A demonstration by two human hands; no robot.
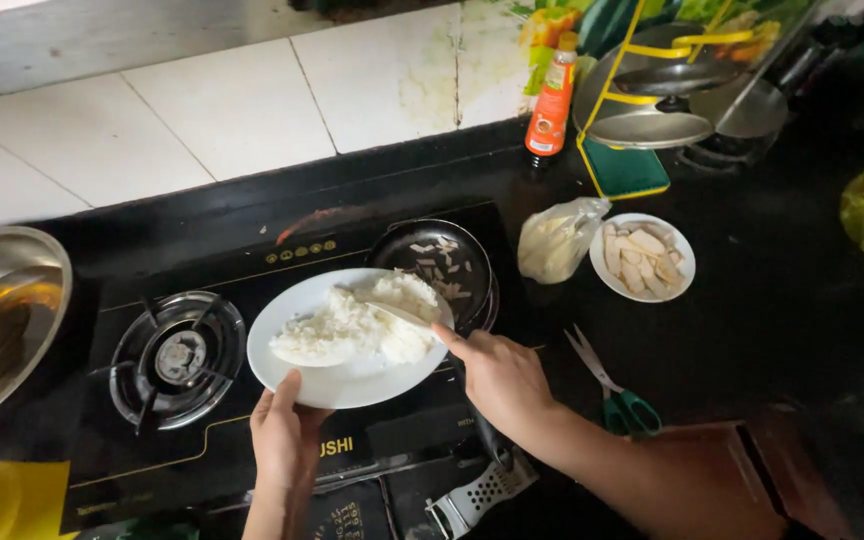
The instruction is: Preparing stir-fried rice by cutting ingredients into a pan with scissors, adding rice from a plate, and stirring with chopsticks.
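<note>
My left hand (285,435) grips the near rim of a white plate (352,382) heaped with cooked white rice (357,325), held over the black gas stove (282,250). My right hand (497,375) holds a pale flat utensil (400,315) whose blade lies across the rice. Just beyond the plate a small dark frying pan (432,255) with sliced pieces in it sits on the right burner, its handle running toward me under my right hand.
The left burner (177,357) is bare. A steel bowl (2,315) stands at far left. On the dark counter to the right are a white bag (557,238), a dish of pale slices (642,258), green-handled scissors (617,395), an orange bottle (553,100) and stacked metal lids (652,110).
</note>
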